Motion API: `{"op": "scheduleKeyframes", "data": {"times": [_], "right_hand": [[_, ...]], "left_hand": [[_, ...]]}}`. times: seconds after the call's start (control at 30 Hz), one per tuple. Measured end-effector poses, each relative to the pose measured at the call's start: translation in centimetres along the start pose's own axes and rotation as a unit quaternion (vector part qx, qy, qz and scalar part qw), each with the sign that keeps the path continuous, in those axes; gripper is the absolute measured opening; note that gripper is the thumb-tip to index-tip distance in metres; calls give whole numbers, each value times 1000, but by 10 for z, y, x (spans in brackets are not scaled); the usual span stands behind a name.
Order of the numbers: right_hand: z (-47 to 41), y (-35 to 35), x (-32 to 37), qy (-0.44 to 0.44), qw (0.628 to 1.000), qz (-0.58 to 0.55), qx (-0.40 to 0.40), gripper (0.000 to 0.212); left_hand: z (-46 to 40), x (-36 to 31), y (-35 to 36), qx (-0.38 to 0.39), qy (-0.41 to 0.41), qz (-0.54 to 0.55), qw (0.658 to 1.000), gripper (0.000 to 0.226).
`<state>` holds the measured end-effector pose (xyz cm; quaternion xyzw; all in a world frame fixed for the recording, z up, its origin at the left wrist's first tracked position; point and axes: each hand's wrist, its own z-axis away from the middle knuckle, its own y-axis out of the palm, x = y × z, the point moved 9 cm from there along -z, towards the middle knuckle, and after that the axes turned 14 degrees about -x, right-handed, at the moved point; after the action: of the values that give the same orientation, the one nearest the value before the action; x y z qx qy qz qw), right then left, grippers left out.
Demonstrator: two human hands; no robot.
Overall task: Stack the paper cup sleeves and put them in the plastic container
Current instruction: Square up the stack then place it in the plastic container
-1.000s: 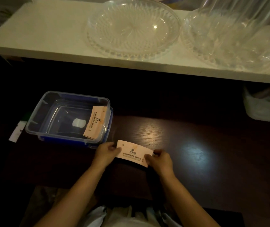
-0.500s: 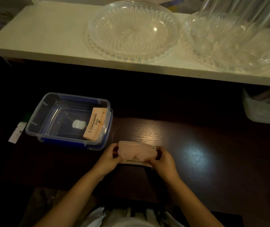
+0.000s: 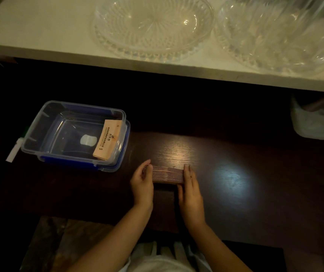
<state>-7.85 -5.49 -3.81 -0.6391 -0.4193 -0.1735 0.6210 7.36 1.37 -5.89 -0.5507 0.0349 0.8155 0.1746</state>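
Sleeve stack point(image 3: 168, 174) now turned edge-up on table point(image 3: 235, 193), left hand point(image 3: 142, 182) and right hand point(image 3: 189, 186) clasping its ends

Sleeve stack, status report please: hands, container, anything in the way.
Left hand and right hand press the sleeve stack edge-up on the table. Container open, one sleeve inside. Path clear.

Stack of sleeves point(image 3: 168, 174): both ends hidden behind hands; right bowl point(image 3: 281, 34) cropped.
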Motion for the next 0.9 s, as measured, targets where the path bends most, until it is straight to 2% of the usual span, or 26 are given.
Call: {"op": "scheduleKeyframes", "data": {"times": [0.13,0.23,0.33,0.5,0.63,0.8,0.9], "right_hand": [[3,1,1,-19,1000,-9,3,72],[2,2,2,-27,1000,3,8,70],[0,2,2,-30,999,15,12,71],[-4,1,1,-49,998,18,25,68],[-7,-2,0,-64,997,25,21,65],[-7,0,0,-58,998,27,9,67],[-13,-3,-1,-70,997,27,2,58]], "left_hand": [[3,-1,-1,25,22,13,999,26],[4,3,2,36,-3,37,999,25],[7,6,5,62,-2,38,997,38],[8,10,8,196,-10,9,981,53],[9,12,-1,301,17,-62,952,82],[8,10,4,291,43,-96,951,81],[3,3,1,261,80,-117,955,74]]}}
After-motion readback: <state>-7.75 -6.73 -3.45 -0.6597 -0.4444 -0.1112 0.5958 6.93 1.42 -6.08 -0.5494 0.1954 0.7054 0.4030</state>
